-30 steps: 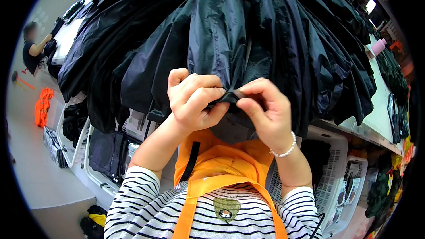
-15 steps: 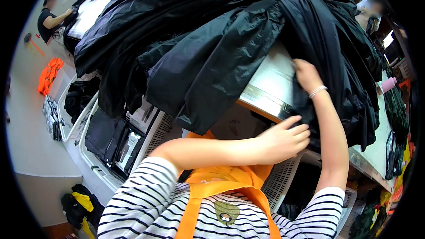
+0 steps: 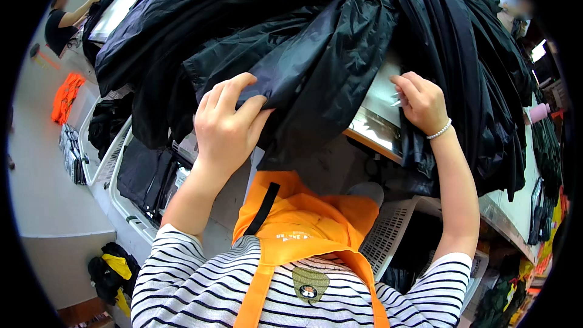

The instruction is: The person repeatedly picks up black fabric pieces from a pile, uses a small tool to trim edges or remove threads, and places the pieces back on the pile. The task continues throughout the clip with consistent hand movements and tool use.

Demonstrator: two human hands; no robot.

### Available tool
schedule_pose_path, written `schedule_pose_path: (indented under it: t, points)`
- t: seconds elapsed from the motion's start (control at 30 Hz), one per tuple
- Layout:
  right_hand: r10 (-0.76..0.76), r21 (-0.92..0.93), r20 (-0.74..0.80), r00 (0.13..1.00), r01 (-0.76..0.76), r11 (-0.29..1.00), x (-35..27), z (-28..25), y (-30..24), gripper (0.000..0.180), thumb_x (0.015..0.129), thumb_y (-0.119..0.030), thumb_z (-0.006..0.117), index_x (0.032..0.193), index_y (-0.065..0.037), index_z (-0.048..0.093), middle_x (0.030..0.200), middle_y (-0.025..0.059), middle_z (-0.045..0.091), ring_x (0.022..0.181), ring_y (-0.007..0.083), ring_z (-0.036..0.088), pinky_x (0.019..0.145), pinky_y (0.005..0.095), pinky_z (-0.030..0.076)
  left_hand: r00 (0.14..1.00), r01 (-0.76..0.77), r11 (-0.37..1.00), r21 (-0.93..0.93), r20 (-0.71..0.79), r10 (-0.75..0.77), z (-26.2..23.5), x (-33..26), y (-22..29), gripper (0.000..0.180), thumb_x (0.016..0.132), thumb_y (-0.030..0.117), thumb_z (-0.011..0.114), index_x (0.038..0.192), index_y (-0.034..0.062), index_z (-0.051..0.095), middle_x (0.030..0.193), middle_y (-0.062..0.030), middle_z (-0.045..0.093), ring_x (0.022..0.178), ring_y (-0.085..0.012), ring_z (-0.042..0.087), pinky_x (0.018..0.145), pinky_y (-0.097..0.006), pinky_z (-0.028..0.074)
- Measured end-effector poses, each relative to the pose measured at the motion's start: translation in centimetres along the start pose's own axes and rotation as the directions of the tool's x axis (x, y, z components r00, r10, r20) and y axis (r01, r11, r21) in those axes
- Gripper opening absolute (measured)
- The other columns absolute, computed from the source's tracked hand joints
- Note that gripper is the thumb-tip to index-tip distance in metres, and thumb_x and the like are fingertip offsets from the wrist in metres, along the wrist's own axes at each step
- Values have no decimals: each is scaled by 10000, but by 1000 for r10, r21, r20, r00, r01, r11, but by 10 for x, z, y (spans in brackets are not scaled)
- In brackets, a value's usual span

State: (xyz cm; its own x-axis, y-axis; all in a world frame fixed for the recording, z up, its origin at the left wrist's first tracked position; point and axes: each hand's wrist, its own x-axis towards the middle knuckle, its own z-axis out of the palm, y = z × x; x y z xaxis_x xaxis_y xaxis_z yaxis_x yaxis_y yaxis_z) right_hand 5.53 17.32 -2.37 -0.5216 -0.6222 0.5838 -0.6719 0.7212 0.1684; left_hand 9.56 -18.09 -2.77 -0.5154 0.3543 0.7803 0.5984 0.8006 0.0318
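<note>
A large heap of shiny black garments [image 3: 255,6] drapes over the table and hangs past its front edge. My left hand [image 3: 228,123] is closed at the thumb and fingertips on the edge of a tube-shaped black garment piece [image 3: 322,73], its fingers partly curled. Over the bare strip of table [image 3: 379,94], my right hand [image 3: 423,102] is closed around small thread snips [image 3: 398,101]; only two pale pointed tips stick out, and the rest is hidden in the fist. Dark fabric hangs right beside that hand.
White plastic baskets [image 3: 135,211] with folded dark packs stand at left. Another basket [image 3: 388,237] sits below the table by my right side. Orange cloth [image 3: 68,98] lies at far left. Two people [image 3: 61,24] are at the back left and right. A pink cone [image 3: 538,113] stands at right.
My left hand has swung from beside the right hand over to the left, onto the hanging garment piece. That piece has been lifted and shifted. The right hand stays near its place.
</note>
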Motion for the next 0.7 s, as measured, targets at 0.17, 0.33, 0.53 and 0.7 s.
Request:
schedule_pose_path:
  t: [0.17,0.33,0.53,0.7]
  points:
    - [349,355,-31,937,-316,880,-9,-14,-18,141,881,-72,613,1006,-28,657,765,41,603,614,122,564,567,225,443,879,462,575,-675,436,-195,-6,41,31,147,782,30,693,887,-10,598,730,-80,600,676,-107,556,640,-247,449]
    - [481,771,175,859,-423,476,12,-88,-101,509,813,-269,748,1236,-55,562,775,11,575,613,48,497,541,189,376,884,463,379,-801,448,-135,11,52,57,202,788,51,698,889,-36,547,765,-87,586,717,-100,531,672,-258,450]
    - [687,517,219,693,-679,520,-33,-92,-115,516,760,87,602,1242,-76,520,710,25,549,582,68,516,563,187,411,803,591,27,-806,586,-110,20,60,69,271,823,33,685,1042,-24,536,893,-38,621,811,-82,607,693,-214,493]
    - [875,654,114,470,-699,290,-87,-87,-88,332,834,-12,702,1139,-20,570,775,-30,563,622,1,437,584,129,351,736,657,-19,-753,647,-200,32,42,62,278,833,11,664,1086,0,549,941,-61,648,832,-98,633,758,-221,513]
